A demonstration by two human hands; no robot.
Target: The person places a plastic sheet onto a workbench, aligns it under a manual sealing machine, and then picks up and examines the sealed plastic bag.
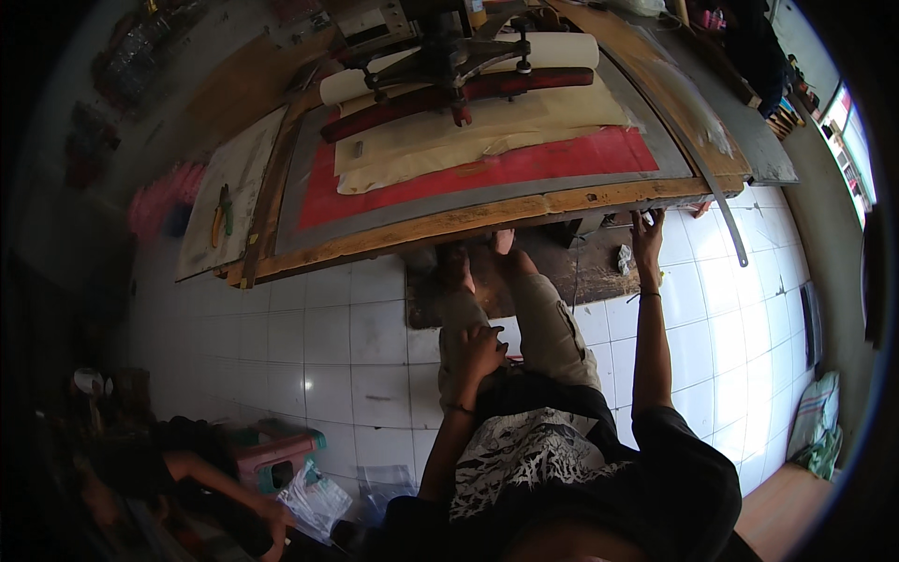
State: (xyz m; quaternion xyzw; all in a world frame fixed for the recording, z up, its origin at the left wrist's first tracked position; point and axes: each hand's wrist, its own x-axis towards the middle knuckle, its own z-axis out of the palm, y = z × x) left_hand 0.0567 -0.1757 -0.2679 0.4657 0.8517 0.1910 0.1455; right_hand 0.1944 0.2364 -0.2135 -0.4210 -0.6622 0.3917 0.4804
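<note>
My right hand reaches up to the underside of the worktable's wooden front edge, near its right end. Its thumb and fingers close around something small and dark there that I cannot make out. My left hand rests on my left thigh with loose, slightly bent fingers and holds nothing that shows. On the table lie a red sheet and, over it, wrinkled cream sheets. Above them hangs a red curved bar on a dark metal bracket, in front of a cream roll.
Pliers with orange and green handles lie on a pale side board. A metal strip juts past the table's right corner. Behind me on the left are a stool, plastic bags and another person's arm. A sack stands at right.
</note>
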